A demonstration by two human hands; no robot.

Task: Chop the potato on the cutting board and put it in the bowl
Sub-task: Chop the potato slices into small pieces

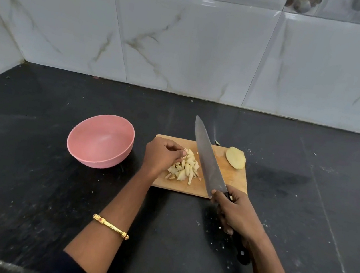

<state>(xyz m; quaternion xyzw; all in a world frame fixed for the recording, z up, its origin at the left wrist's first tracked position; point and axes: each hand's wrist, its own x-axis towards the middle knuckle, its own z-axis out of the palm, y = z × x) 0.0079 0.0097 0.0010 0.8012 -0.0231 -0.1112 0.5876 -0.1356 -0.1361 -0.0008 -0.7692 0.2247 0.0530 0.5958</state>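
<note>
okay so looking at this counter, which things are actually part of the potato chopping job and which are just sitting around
Job: cutting board, potato strips, potato half, knife, pink bowl, left hand, right hand.
Just there: bangles, tiled wall.

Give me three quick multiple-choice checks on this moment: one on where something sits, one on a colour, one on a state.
1. Where is the uncut potato half?
A. in the bowl
B. on the far right corner of the cutting board
C. on the counter left of the bowl

2. What colour is the bowl?
A. pink
B. green
C. white

3. What does the bowl hold?
A. all the chopped pieces
B. a whole potato
C. nothing

Answers:
1. B, the half lies on the board's far right corner, apart from the chopped pieces.
2. A, its rim and wall are pink.
3. C, its inside shows bare, while the pieces lie on the board by the left hand; the right hand grips the knife.
</note>
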